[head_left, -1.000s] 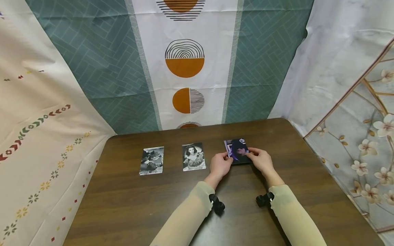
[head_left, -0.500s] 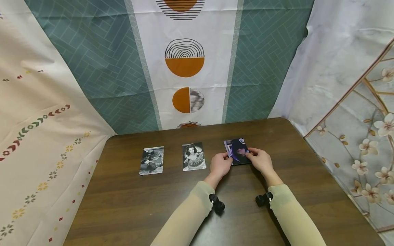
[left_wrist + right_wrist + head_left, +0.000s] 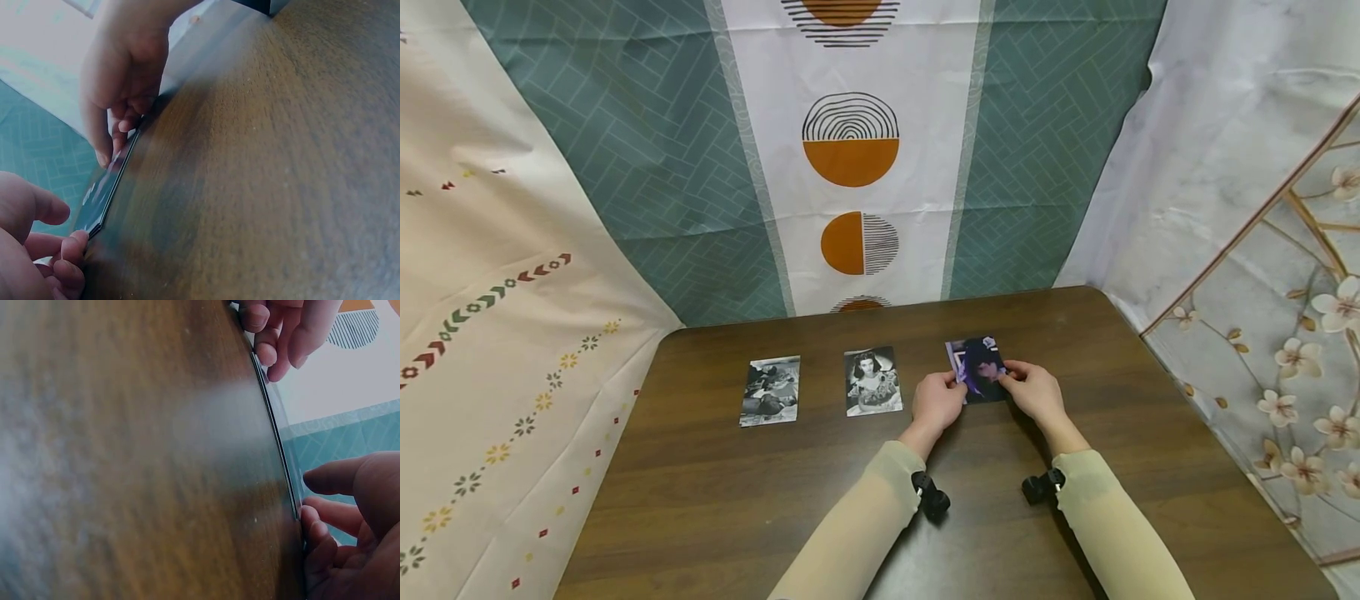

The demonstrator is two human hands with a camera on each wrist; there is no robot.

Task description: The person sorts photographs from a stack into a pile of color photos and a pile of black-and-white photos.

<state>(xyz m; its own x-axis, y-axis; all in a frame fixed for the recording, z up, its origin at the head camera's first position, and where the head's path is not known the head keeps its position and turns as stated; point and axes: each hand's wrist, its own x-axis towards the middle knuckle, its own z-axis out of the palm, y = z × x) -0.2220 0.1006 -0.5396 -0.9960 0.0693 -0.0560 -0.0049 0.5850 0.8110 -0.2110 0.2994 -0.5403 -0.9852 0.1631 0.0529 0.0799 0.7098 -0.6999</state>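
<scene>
A small stack of photo cards (image 3: 979,367) lies at the right of the table, its top picture dark with purple. In the left wrist view, the stack (image 3: 111,187) shows thin layered edges lying flat on the wood. My left hand (image 3: 938,403) holds its left side near the front corner, and my right hand (image 3: 1034,390) holds the right side. Curled fingers sit against the edges, with thumbs over the top. To the left lie two black-and-white photo cards: a portrait (image 3: 872,382) of a figure with dark hair, and a busier scene (image 3: 770,392).
The brown wooden table (image 3: 760,508) runs back to a patterned cloth (image 3: 1030,167) hanging behind it. More patterned cloth hangs at the left (image 3: 512,333) and right (image 3: 1247,250) sides. Black wrist cameras (image 3: 934,498) sit under both sleeves.
The dark strip along the stack's front edge has gone from view, so the top card now lines up with the front. Both hands stay almost in place.
</scene>
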